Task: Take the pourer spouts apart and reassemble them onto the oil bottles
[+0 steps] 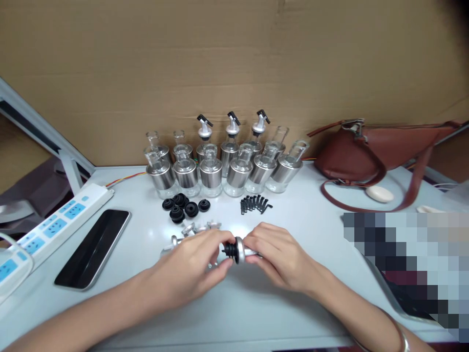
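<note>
Between my two hands lies a pour spout (241,250), held sideways, with a silver cap and a black ribbed stopper. The fingertips of my left hand (200,259) pinch the stopper end. My right hand (280,254) grips the silver spout end, which its fingers partly cover. Several silver spout parts (190,229) lie beyond and beside my left hand, some hidden by it. Behind them sit several black rubber stoppers (191,209). Small black levers (254,203) are lined up to the right of the stoppers.
Two rows of glass bottles with steel bands (211,173) stand at the back; three carry finished pour spouts (232,124). A power strip (54,230) and a phone (93,249) lie left. At right are a brown bag (340,154), a white oval object (379,194) and a pixelated area.
</note>
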The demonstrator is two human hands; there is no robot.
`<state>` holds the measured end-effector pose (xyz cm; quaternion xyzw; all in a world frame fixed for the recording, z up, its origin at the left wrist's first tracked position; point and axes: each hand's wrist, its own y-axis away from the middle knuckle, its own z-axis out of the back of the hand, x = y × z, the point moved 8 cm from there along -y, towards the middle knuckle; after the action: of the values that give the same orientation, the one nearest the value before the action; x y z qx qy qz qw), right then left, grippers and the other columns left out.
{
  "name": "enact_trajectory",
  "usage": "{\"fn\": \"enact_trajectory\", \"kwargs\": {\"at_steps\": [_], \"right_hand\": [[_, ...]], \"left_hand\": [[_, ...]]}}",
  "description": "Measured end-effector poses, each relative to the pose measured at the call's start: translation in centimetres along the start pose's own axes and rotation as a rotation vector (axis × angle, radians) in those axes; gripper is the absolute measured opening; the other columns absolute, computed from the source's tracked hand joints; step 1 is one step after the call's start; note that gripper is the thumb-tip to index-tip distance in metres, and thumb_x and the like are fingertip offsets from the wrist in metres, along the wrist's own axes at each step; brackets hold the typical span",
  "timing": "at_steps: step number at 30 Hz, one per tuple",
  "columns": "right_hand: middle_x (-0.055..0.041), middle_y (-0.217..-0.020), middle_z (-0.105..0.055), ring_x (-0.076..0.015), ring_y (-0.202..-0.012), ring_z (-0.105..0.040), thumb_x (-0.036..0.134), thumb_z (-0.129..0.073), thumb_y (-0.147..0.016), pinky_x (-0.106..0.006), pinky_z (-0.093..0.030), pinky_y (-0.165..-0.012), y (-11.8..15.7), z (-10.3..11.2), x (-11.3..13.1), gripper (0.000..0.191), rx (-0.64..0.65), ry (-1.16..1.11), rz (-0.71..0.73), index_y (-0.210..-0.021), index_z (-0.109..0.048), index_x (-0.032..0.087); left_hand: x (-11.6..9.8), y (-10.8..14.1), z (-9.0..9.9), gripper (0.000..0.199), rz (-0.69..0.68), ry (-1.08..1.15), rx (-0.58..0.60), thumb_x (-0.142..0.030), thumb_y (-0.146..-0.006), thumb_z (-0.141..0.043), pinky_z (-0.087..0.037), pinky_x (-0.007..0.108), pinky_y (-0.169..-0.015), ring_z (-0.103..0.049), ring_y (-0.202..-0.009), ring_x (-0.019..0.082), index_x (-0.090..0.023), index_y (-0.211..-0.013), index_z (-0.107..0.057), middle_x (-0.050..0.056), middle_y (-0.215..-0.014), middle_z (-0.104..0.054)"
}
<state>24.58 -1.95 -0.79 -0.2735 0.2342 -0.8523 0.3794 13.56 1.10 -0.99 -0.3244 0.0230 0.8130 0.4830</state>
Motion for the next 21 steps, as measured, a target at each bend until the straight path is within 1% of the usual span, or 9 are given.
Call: {"fn": "enact_trajectory", "kwargs": {"at_steps": [3,4,6,8,12,14,16,18,21], "right_hand": [[-0.0021,-0.062,-0.058,-0.0133,-0.054,-0.051,0.034,-0.029,-0.103,-0.025,-0.040,-0.055,0.1,-0.6,-0.8,0.039,0.077,-0.137,-0.159,-0.081,-0.056,0.017],[-0.0004,-0.060,-0.057,-0.0120,-0.052,-0.050,0.037,-0.028,-0.104,-0.023,-0.040,-0.054,0.2,-1.0,-1.0,0.042,0.116,-0.207,-0.225,-0.078,-0.055,0.017],[0.0026,-0.057,-0.053,-0.0098,-0.049,-0.048,0.042,-0.026,-0.104,-0.021,-0.039,-0.053,0.4,-1.7,-1.0,0.046,0.164,-0.324,-0.315,-0.074,-0.052,0.019],[0.0028,-0.057,-0.052,-0.0098,-0.049,-0.047,0.044,-0.025,-0.104,-0.021,-0.037,-0.051,0.3,-1.6,-0.4,0.047,0.128,-0.352,-0.309,-0.074,-0.051,0.019],[0.0000,-0.057,-0.054,-0.0126,-0.051,-0.047,0.040,-0.025,-0.104,-0.025,-0.038,-0.051,0.0,-0.6,1.0,0.044,-0.037,-0.226,-0.139,-0.078,-0.053,0.019],[-0.0005,-0.056,-0.055,-0.0134,-0.050,-0.046,0.036,-0.026,-0.104,-0.027,-0.039,-0.052,-0.1,-0.1,1.6,0.040,-0.085,-0.126,-0.023,-0.082,-0.055,0.018],[-0.0020,-0.059,-0.060,-0.0150,-0.052,-0.050,0.030,-0.030,-0.103,-0.030,-0.043,-0.055,-0.1,0.4,2.3,0.033,-0.113,0.017,0.104,-0.088,-0.057,0.019],[-0.0037,-0.064,-0.065,-0.0172,-0.059,-0.057,0.023,-0.036,-0.100,-0.034,-0.046,-0.060,0.1,0.9,3.2,0.026,-0.135,0.170,0.231,-0.091,-0.060,0.020],[-0.0027,-0.069,-0.069,-0.0178,-0.065,-0.061,0.013,-0.050,-0.092,-0.035,-0.047,-0.063,0.9,1.8,4.7,0.020,-0.175,0.336,0.383,-0.082,-0.065,0.023]], "left_hand": [[-1.5,0.0,-0.5,0.021,-0.237,-0.393,-0.080,-0.016,-0.096,-0.037,-0.044,0.032,-0.065,-0.063,-0.072,0.020,-0.014,-0.099,-0.057,0.008,-0.082,-0.068],[-1.8,0.1,-0.7,0.024,-0.283,-0.472,-0.098,-0.016,-0.095,-0.035,-0.042,0.033,-0.063,-0.062,-0.069,0.021,-0.014,-0.094,-0.058,0.008,-0.077,-0.067],[-2.1,0.1,-0.8,0.028,-0.336,-0.546,-0.133,-0.017,-0.093,-0.033,-0.035,0.032,-0.057,-0.055,-0.059,0.019,-0.014,-0.083,-0.059,0.006,-0.065,-0.062],[-2.5,0.1,-0.4,0.029,-0.374,-0.567,-0.180,-0.018,-0.090,-0.033,-0.029,0.032,-0.054,-0.045,-0.052,0.017,-0.017,-0.073,-0.056,0.003,-0.058,-0.054],[-3.2,0.4,0.6,0.026,-0.404,-0.553,-0.249,-0.020,-0.087,-0.035,-0.022,0.032,-0.055,-0.033,-0.049,0.015,-0.020,-0.064,-0.048,-0.002,-0.053,-0.044],[-3.2,0.3,0.8,0.023,-0.371,-0.489,-0.236,-0.019,-0.085,-0.035,-0.022,0.032,-0.057,-0.030,-0.049,0.014,-0.021,-0.063,-0.043,-0.003,-0.053,-0.043],[-2.9,0.1,0.8,0.019,-0.297,-0.361,-0.187,-0.017,-0.081,-0.036,-0.021,0.031,-0.057,-0.027,-0.049,0.013,-0.021,-0.063,-0.038,-0.004,-0.053,-0.040],[-2.4,-0.1,0.4,0.017,-0.187,-0.178,-0.084,-0.017,-0.080,-0.036,-0.023,0.030,-0.058,-0.025,-0.049,0.012,-0.021,-0.064,-0.031,-0.006,-0.053,-0.036],[-1.7,0.1,-0.8,0.021,0.052,0.139,0.143,-0.021,-0.083,-0.033,-0.030,0.029,-0.063,-0.029,-0.052,0.013,-0.021,-0.064,-0.026,-0.005,-0.054,-0.031]]}}
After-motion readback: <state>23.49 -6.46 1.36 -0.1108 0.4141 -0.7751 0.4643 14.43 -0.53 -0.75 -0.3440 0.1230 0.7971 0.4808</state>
